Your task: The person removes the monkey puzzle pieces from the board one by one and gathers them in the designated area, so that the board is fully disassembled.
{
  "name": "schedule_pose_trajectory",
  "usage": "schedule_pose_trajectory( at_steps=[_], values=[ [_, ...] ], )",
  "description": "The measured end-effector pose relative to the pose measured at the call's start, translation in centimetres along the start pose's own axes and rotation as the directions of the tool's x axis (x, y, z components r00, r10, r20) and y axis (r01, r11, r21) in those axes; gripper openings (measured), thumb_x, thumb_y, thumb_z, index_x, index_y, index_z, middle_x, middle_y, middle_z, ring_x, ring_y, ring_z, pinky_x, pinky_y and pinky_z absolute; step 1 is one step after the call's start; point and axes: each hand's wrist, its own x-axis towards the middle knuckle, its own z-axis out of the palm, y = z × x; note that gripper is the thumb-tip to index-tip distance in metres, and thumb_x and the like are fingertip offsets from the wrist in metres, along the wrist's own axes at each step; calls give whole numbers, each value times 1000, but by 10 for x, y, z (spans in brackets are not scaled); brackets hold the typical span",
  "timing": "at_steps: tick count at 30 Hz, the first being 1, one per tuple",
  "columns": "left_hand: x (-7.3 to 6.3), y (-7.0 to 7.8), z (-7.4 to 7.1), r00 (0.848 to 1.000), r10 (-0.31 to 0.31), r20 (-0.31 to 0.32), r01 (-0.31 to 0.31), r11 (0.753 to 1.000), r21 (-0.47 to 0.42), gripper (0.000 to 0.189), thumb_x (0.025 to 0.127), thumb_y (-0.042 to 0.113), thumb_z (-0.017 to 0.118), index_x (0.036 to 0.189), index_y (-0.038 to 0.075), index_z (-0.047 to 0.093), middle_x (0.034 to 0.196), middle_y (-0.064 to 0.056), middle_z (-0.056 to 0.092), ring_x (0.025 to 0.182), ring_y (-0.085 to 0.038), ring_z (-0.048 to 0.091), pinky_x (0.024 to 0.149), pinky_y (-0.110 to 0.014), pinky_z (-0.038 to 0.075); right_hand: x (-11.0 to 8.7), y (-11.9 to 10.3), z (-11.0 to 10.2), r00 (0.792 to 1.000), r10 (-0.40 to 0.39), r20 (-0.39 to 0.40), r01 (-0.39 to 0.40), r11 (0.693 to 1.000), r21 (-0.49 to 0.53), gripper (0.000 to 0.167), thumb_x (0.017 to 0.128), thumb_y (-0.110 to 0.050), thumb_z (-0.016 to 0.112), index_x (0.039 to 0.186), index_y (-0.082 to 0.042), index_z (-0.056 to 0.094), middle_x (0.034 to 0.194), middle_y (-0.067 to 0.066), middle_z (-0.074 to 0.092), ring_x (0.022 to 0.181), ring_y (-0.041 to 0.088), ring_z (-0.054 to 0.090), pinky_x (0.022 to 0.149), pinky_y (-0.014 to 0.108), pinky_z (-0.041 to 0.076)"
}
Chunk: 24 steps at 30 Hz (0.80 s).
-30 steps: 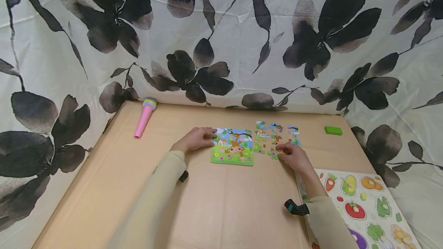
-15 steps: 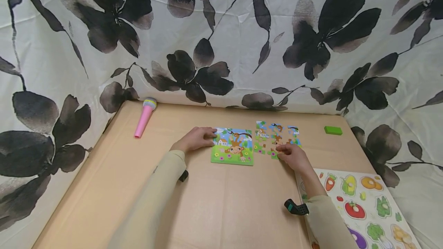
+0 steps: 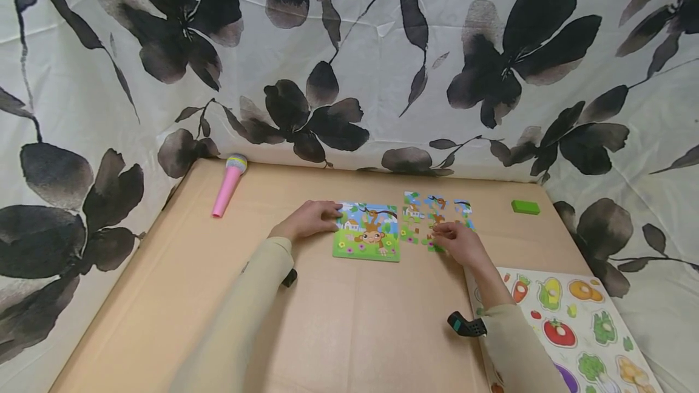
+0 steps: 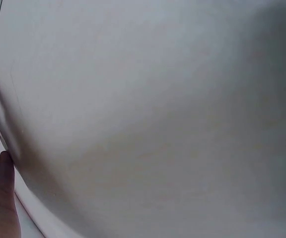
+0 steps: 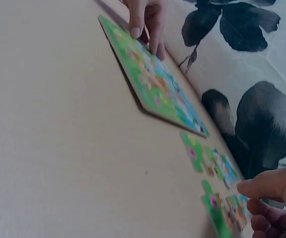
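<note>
My left hand (image 3: 311,220) rests at the left edge of the assembled monkey puzzle (image 3: 366,232), its fingertips on the board. In the right wrist view, that hand's fingers (image 5: 136,29) touch the far end of the board. To the right lie loose jigsaw pieces (image 3: 412,214) in short columns with small gaps between them. My right hand (image 3: 461,242) is low over the nearer ones, thumb and curled fingers pinching at a puzzle piece (image 5: 237,210) partly hidden by the hand. The left wrist view shows mostly tabletop, with left fingers (image 4: 4,173) at its edge.
A pink toy microphone (image 3: 226,190) lies at the back left. At the back right sits a green block (image 3: 526,206). A vegetable-picture board (image 3: 587,305) lies under the right forearm, and a floral cloth (image 3: 382,47) hangs behind the tabletop (image 3: 349,320).
My right hand has shifted slightly left and up over the loose pieces. The left hand and the monkey board have stayed put.
</note>
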Motion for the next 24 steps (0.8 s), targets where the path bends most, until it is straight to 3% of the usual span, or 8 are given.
schedule_pose_trajectory(
  at_steps=[5, 12, 17, 24],
  values=[
    [0, 0, 1, 1000, -1, -3, 1, 1000, -6, 40, 90, 24, 70, 127, 8, 67, 147, -3, 49, 141, -23, 37, 117, -41, 26, 2, -19, 7, 995, -91, 41, 90, 995, 31, 34, 98, -20, 61, 125, 0, 63, 120, 17, 62, 103, 31, 58, 77, 39, 51],
    [-1, 1, 1, 1000, 3, -9, -3, 1000, -20, 41, 90, 24, 71, 128, 7, 66, 147, -4, 49, 141, -24, 36, 117, -41, 26, 1, -41, 40, 976, -132, 174, 106, 983, 151, 36, 97, -21, 61, 130, -4, 60, 124, 12, 63, 109, 27, 61, 85, 38, 53],
    [-2, 1, 2, 1000, 5, -14, -5, 1000, -15, 41, 90, 24, 71, 128, 7, 66, 146, -4, 50, 141, -24, 36, 117, -41, 26, 2, -55, 59, 973, -153, 174, 118, 974, 194, 36, 96, -21, 64, 130, -8, 61, 125, 7, 63, 109, 23, 62, 89, 40, 51],
    [-1, -1, 2, 1000, -4, -12, 3, 1000, -26, 41, 90, 24, 71, 128, 7, 66, 147, -3, 49, 141, -23, 36, 117, -40, 26, 4, -61, 70, 979, -150, 139, 123, 975, 184, 34, 93, -21, 67, 125, -10, 64, 116, 4, 67, 101, 19, 64, 76, 34, 52]
  ],
)
